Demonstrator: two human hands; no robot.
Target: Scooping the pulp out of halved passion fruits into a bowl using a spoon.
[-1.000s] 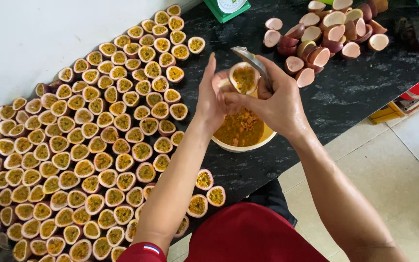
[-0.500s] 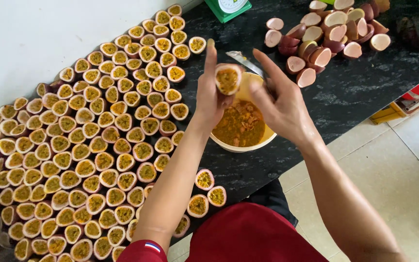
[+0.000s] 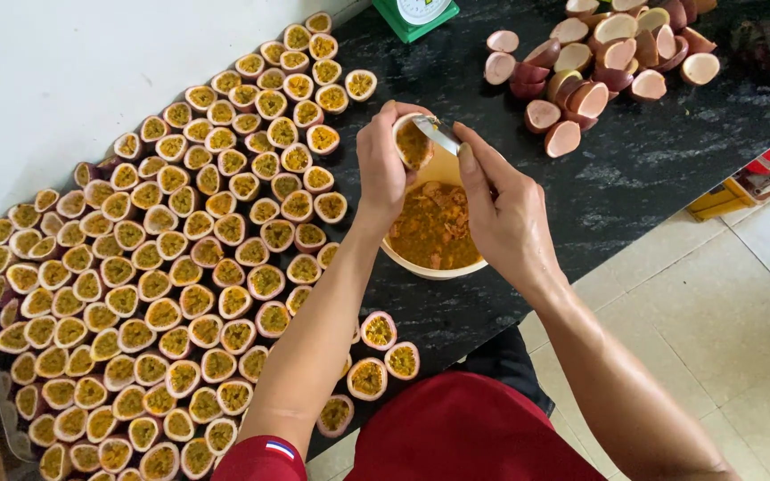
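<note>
My left hand (image 3: 383, 165) grips a halved passion fruit (image 3: 413, 142) with its cut face turned to the right, held over a cream bowl (image 3: 432, 268) of orange pulp and seeds. A metal spoon (image 3: 439, 134) in my right hand (image 3: 501, 214) has its tip at the fruit's open face. Both hands hover just above the bowl, which stands on a black stone counter (image 3: 634, 187).
Many cut passion fruit halves (image 3: 171, 258) full of pulp cover the counter's left side. A pile of emptied shells (image 3: 599, 67) lies at the far right. A green kitchen scale (image 3: 415, 14) stands at the back. Tiled floor (image 3: 741, 312) lies to the right.
The right hand has brought the spoon back to the fruit's open face. The fruit half has tilted a little and both hands stay over the bowl.
</note>
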